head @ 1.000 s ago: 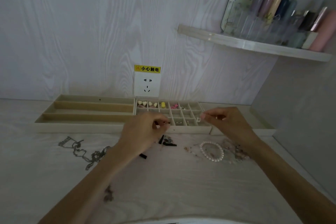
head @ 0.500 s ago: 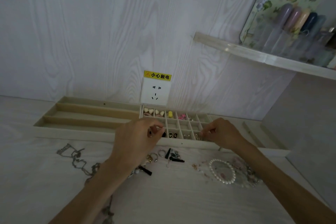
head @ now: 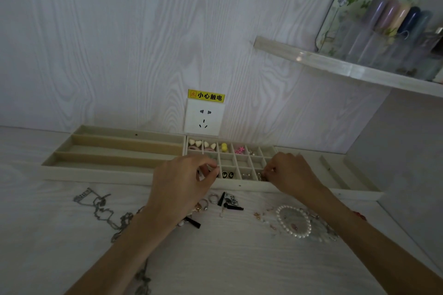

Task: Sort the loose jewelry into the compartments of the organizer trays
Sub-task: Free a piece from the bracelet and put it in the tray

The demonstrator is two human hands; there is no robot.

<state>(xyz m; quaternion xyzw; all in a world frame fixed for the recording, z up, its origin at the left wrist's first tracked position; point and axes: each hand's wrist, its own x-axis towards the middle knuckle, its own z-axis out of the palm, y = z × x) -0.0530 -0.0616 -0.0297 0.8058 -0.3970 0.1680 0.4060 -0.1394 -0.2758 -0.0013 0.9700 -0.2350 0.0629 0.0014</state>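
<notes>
Silver earring (head: 260, 177) in grid tray (head: 239, 185) front compartment, pinched by right hand (head: 291, 172) fingers (head: 268, 171)

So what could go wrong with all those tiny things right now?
1. The right hand pinches something tiny over the grid tray; it could slip into the wrong compartment.
2. The left forearm lies over the chain; pulling back might drag it.
3. The rings lie loose just under the left hand and could get knocked away.
</notes>
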